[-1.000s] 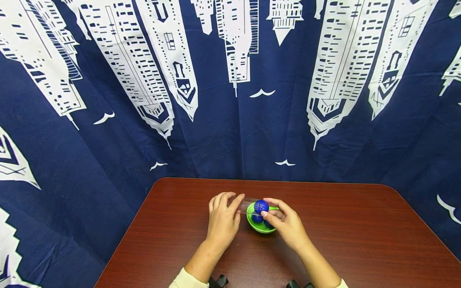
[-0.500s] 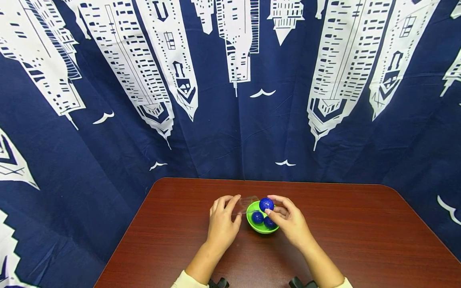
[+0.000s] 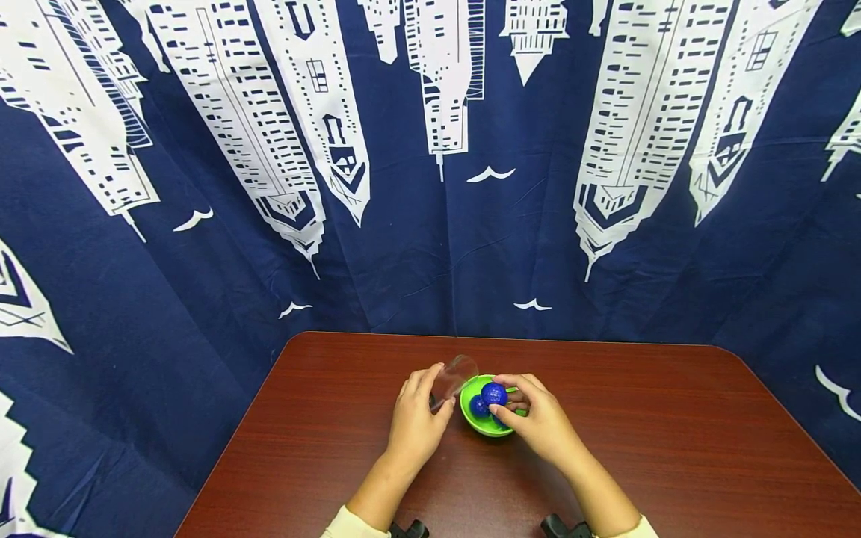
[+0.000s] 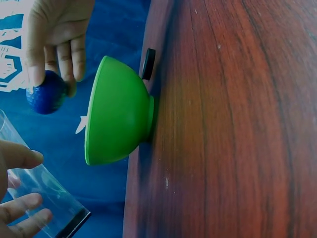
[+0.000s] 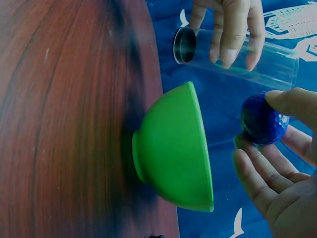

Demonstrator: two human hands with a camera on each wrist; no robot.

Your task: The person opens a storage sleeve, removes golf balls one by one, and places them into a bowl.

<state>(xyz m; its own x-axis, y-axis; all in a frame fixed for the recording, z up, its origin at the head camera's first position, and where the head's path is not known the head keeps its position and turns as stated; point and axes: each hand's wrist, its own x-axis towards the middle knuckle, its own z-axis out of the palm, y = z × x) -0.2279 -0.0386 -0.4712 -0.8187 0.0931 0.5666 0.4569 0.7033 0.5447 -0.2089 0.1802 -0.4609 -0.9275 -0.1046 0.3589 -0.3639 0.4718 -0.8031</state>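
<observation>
In the head view, my left hand (image 3: 418, 415) grips a clear tube (image 3: 459, 375) with a black end, tilted, its mouth up and to the right. The right wrist view shows the black end (image 5: 185, 45) and my left fingers along the wall. Thumb and fingers of my right hand (image 3: 538, 418) pinch a dark blue dimpled golf ball (image 3: 494, 394) over a green bowl (image 3: 489, 432). Inside the bowl lies another blue ball (image 3: 479, 406), with one more mostly hidden behind the held ball and hand. The left wrist view shows the held ball (image 4: 46, 93) above the rim.
The bowl stands on a brown wood-grain table (image 3: 323, 418). A small flat black piece (image 4: 148, 63) shows beside the bowl in the left wrist view. Beyond the table's far edge hangs a navy cloth (image 3: 403, 276) printed with white buildings.
The tube has swung from lying nearly level over the bowl to tilted with its mouth raised. The held ball first drew rightward away from the tube, then dropped lower over the bowl.
</observation>
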